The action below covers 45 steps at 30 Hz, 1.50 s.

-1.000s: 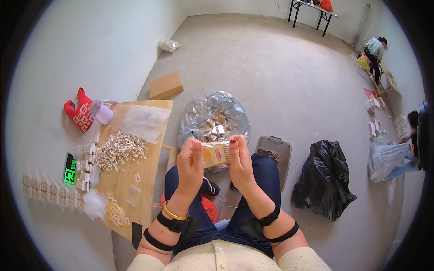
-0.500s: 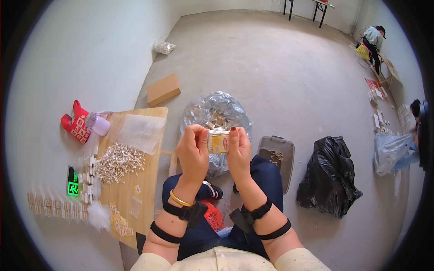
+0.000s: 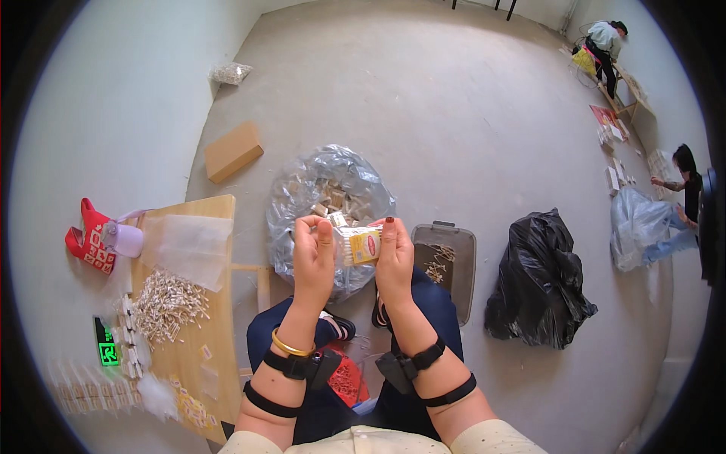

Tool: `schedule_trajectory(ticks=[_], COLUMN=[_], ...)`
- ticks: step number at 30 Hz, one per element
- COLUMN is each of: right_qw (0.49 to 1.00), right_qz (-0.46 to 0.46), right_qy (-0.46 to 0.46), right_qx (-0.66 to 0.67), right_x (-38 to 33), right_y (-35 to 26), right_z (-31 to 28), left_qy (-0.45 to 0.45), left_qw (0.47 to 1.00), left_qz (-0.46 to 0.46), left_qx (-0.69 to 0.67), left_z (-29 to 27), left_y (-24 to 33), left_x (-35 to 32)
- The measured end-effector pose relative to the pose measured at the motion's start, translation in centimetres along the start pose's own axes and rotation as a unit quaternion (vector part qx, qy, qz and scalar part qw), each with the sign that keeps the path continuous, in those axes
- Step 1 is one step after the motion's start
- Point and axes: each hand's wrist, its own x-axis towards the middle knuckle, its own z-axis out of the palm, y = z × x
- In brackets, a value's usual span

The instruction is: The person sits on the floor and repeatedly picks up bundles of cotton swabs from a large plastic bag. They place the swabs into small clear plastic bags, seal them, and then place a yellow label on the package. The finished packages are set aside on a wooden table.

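Observation:
In front of me, a small clear pack of cotton swabs (image 3: 361, 247) with a yellow label is held level between both hands. My right hand (image 3: 395, 265) pinches its right end, thumb in front. At the other end, my left hand (image 3: 312, 261) grips the clear edge, its thumb upright; the fingers behind are partly hidden. Just beyond the hands stands a large clear plastic bag (image 3: 283, 200), open at the top, with many swab packs inside. On the wooden table (image 3: 212, 265) to my left lie a heap of loose cotton swabs (image 3: 170, 303) and yellow labels (image 3: 193, 408).
A grey plastic bin (image 3: 465, 276) with a few swabs and a black bag (image 3: 537, 287) stand at right. Between my feet is a red bag (image 3: 346, 378). A cardboard box (image 3: 233, 151) lies beyond the table. Two people work along the right wall.
My view has shifted a little, so the surroundings sit further left. The left thumb has straightened upward and the pack has tilted slightly. Both hands remain at the pack.

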Motion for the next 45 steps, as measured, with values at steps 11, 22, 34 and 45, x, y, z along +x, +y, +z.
schedule_trajectory(ticks=[11,22,34,45], right_qw=[0.997,0.991,0.989,0.946], right_qz=[0.065,0.076,-0.005,0.052], right_qy=[0.03,0.085,0.129,0.271], right_qx=[0.035,0.076,-0.067,-0.167], right_x=[2.8,5.1,5.3,5.6], right_y=[3.2,4.9,3.7,5.2], right_z=[-2.2,-4.8,-7.3,-22.6], left_qy=[-0.019,0.041,-0.057,-0.026], left_qw=[0.933,0.997,0.988,0.954], left_qz=[0.134,-0.053,-0.122,-0.242], left_qx=[0.332,-0.025,-0.074,-0.173], left_z=[2.6,4.2,5.8,4.0], left_y=[-2.6,-5.2,-4.8,-5.1], left_x=[2.1,2.9,2.2,0.4])
